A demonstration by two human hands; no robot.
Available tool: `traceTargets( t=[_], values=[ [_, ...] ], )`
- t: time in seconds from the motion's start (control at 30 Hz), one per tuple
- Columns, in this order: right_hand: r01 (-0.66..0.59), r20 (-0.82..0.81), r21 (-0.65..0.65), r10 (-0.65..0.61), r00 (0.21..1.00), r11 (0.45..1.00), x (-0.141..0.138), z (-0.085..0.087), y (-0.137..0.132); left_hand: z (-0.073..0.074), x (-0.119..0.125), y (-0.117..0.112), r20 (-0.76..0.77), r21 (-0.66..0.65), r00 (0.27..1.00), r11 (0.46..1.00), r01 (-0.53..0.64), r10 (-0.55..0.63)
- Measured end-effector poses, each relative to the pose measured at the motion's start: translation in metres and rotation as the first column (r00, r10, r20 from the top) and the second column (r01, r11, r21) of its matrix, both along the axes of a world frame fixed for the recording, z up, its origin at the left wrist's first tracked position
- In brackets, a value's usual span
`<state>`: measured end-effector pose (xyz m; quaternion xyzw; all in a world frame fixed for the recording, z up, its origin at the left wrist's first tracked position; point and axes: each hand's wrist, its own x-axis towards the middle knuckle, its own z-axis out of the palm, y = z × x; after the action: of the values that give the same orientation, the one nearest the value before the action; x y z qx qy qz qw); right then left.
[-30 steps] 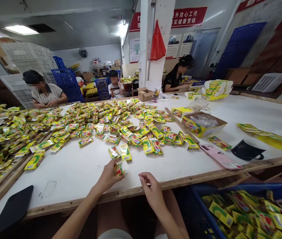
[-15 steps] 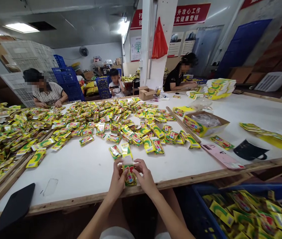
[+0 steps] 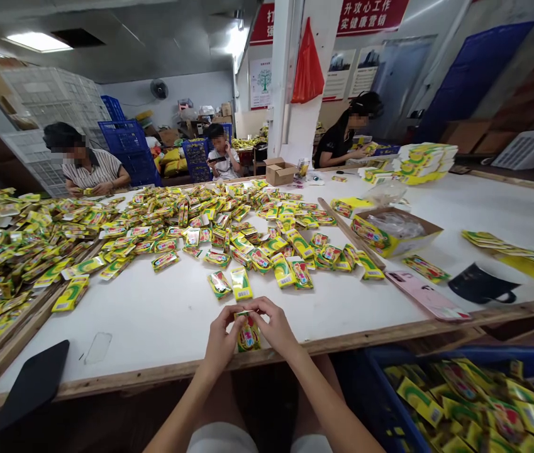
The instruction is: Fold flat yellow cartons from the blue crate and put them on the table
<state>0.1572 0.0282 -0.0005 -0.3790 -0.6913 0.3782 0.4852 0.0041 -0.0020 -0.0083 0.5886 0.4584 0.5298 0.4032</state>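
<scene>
Between both hands, at the table's front edge, stands a small yellow-green printed box (image 3: 248, 335). My left hand (image 3: 223, 333) grips its left side, with thumb and fingers near the top end. From the other side my right hand (image 3: 273, 327) pinches the same top end, its fingertips meeting those of the left. The fingers hide the box's upper flap. Just beyond the fingertips lie two similar boxes, one with a barcode (image 3: 241, 283) and one showing its printed front (image 3: 219, 284). A large heap of such boxes (image 3: 210, 207) spreads behind them.
A pink phone (image 3: 427, 294), a dark cup (image 3: 481, 283) and an open carton of clear plastic (image 3: 396, 231) are to the right. A blue crate (image 3: 389, 402) of boxes stands below right. A black phone-like slab (image 3: 35, 377) overhangs front left. Several people sit across the table.
The white flap that stood up at the box's top is no longer visible. My fingers have come together over that end. The view has shifted slightly.
</scene>
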Motion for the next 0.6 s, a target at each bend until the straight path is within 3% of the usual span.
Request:
traceTargets(
  t=[0.2,0.43,0.6],
  values=[
    [0.072,0.022,0.023,-0.073,0.997,0.997,-0.002,0.006,-0.008,0.009,0.000,-0.001,0.049,-0.065,0.998,0.998,-0.026,0.029],
    [0.097,0.018,-0.104,-0.096,0.995,0.990,-0.006,0.010,0.002,0.010,0.002,0.014,0.208,-0.147,0.977,0.989,-0.023,0.054],
    [0.056,-0.007,-0.109,-0.057,0.998,0.992,-0.003,0.007,-0.005,0.005,-0.003,0.004,0.148,-0.146,0.988,0.989,-0.021,0.043]
  ],
)
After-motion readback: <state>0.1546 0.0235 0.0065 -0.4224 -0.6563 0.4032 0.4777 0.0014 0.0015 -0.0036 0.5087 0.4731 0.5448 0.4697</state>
